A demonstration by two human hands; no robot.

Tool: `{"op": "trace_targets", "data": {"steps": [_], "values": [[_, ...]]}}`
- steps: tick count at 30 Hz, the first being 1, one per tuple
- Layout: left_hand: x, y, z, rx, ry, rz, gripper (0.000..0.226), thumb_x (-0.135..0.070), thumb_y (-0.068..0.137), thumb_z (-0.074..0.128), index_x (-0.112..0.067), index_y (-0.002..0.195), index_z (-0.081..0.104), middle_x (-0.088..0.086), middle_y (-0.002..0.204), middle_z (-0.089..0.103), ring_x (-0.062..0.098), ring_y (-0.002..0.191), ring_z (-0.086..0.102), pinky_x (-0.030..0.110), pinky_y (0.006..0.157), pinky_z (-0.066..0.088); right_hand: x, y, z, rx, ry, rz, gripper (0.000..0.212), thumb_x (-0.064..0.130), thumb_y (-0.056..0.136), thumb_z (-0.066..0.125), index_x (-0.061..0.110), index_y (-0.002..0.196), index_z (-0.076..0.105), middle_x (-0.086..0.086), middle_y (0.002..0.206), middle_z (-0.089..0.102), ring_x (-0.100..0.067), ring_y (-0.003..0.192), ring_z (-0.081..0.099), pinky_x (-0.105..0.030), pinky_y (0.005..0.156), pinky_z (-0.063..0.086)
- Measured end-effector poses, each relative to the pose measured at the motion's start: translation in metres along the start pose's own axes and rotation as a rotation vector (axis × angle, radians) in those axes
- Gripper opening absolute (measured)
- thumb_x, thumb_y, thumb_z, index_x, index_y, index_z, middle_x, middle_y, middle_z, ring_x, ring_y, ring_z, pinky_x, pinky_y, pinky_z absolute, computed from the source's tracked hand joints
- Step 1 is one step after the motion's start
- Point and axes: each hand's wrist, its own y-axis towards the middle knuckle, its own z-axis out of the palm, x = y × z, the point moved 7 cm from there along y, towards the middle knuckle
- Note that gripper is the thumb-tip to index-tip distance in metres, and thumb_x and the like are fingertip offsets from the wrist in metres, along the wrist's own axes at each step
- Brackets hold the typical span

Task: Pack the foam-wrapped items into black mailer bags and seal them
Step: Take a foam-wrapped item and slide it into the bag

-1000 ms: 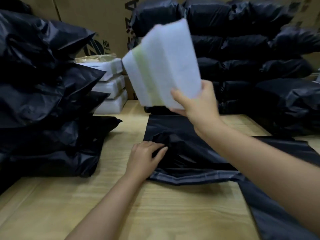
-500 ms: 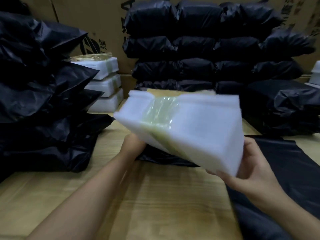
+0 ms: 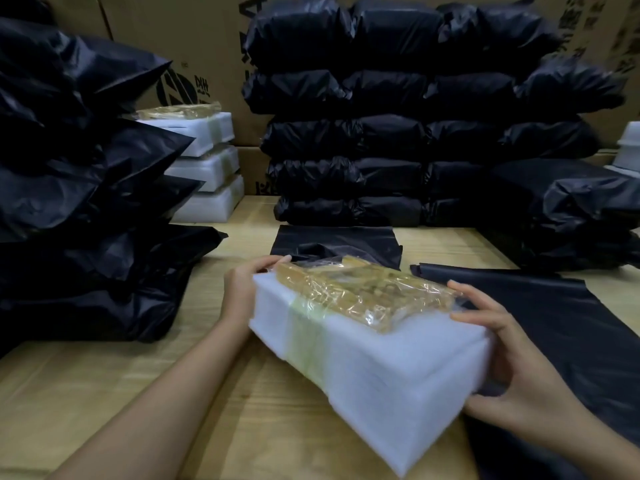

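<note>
A white foam-wrapped item (image 3: 374,368) with a band of tape and a crinkled yellowish plastic packet on top is held just above the wooden table (image 3: 104,393). My left hand (image 3: 242,289) grips its far left end. My right hand (image 3: 512,375) grips its near right end, thumb below and fingers over the top edge. An empty black mailer bag (image 3: 346,242) lies flat right behind the item, its near part hidden by it. A second flat black bag (image 3: 561,323) lies under my right hand.
Packed black bags are stacked high at the back centre (image 3: 398,133), on the left (image 3: 69,202) and at the right (image 3: 571,216). Three more foam-wrapped items (image 3: 207,168) are stacked at the back left. Cardboard boxes (image 3: 194,36) stand behind everything.
The foam item came down from high in my right hand alone to low over the table, turned packet-side up. My left hand left the bag and took the item's far end.
</note>
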Motion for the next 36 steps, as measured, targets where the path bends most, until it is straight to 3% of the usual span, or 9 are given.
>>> {"op": "trace_targets", "data": {"steps": [2,6,10,13,19,23,27,31,36], "values": [[-0.003,0.006,-0.004,-0.056,0.028,0.069,0.014,-0.022,0.082,0.072,-0.035,0.078,0.072,-0.021,0.071,0.07,-0.004,0.071,0.064,0.009,0.062,0.046,-0.004,-0.003,-0.004,-0.005,-0.056,-0.011,0.082,-0.001,0.056,0.083,0.038,0.12,0.049,0.01,0.152,0.031,-0.012,0.137,0.036,-0.03,0.081,0.053],[-0.013,0.005,-0.002,-0.055,0.039,0.144,0.009,-0.033,0.082,0.071,-0.042,0.082,0.071,-0.03,0.081,0.069,-0.011,0.08,0.063,0.004,0.067,0.045,-0.007,-0.004,-0.006,0.0,-0.113,-0.015,0.09,-0.011,0.054,0.084,0.04,0.119,0.049,0.008,0.151,0.032,-0.014,0.138,0.036,-0.029,0.088,0.049],[-0.014,0.012,-0.001,-0.043,0.089,0.133,0.015,-0.038,0.085,0.067,-0.028,0.093,0.075,-0.021,0.082,0.07,-0.005,0.083,0.064,0.012,0.073,0.048,0.002,-0.002,-0.006,0.072,-0.086,-0.073,0.081,-0.001,0.056,0.08,0.037,0.121,0.05,0.003,0.151,0.033,-0.018,0.138,0.035,-0.027,0.09,0.049],[-0.02,0.017,0.003,0.054,0.225,0.175,0.007,-0.036,0.085,0.067,-0.034,0.09,0.072,-0.026,0.081,0.067,-0.01,0.077,0.06,0.007,0.069,0.043,0.007,-0.003,-0.006,0.1,-0.046,-0.113,0.078,-0.003,0.058,0.081,0.033,0.12,0.052,0.001,0.151,0.034,-0.019,0.137,0.036,-0.022,0.092,0.048],[-0.021,0.02,0.007,0.097,0.147,0.19,0.014,-0.033,0.09,0.062,-0.03,0.093,0.075,-0.024,0.086,0.07,-0.01,0.087,0.062,0.009,0.076,0.045,0.006,0.0,0.007,0.134,0.188,-0.032,0.058,0.011,0.067,0.082,0.031,0.115,0.056,0.008,0.149,0.036,-0.014,0.137,0.036,-0.026,0.096,0.046],[-0.025,0.015,0.009,0.115,0.057,0.22,0.017,-0.028,0.091,0.061,-0.04,0.088,0.073,-0.024,0.085,0.071,-0.006,0.087,0.065,0.011,0.075,0.048,-0.004,0.009,0.013,0.133,0.29,0.045,0.069,-0.014,0.063,0.078,0.03,0.113,0.058,0.012,0.149,0.036,-0.011,0.139,0.033,-0.023,0.096,0.045],[-0.015,0.019,-0.004,0.096,0.072,0.164,0.013,-0.026,0.088,0.066,-0.036,0.091,0.073,-0.028,0.081,0.068,-0.012,0.086,0.063,0.006,0.074,0.046,-0.019,0.01,0.003,0.044,0.263,0.088,0.076,-0.025,0.062,0.072,0.031,0.112,0.059,0.016,0.149,0.035,-0.007,0.139,0.032,-0.021,0.099,0.042],[-0.019,0.016,-0.009,0.072,0.196,0.253,0.014,-0.025,0.086,0.067,-0.029,0.097,0.074,-0.036,0.081,0.061,-0.021,0.088,0.056,0.002,0.08,0.042,-0.03,0.012,-0.011,-0.079,0.134,0.126,0.083,-0.026,0.058,0.073,0.037,0.111,0.059,0.02,0.147,0.037,-0.004,0.135,0.036,-0.014,0.088,0.047],[-0.034,0.011,0.003,-0.055,0.122,0.251,0.015,-0.027,0.087,0.066,-0.024,0.099,0.075,-0.038,0.076,0.059,-0.025,0.083,0.054,-0.004,0.072,0.037,-0.013,0.013,0.001,-0.066,-0.178,0.01,0.088,-0.02,0.053,0.077,0.035,0.117,0.052,0.014,0.149,0.035,-0.004,0.134,0.038,-0.018,0.068,0.052]]}}
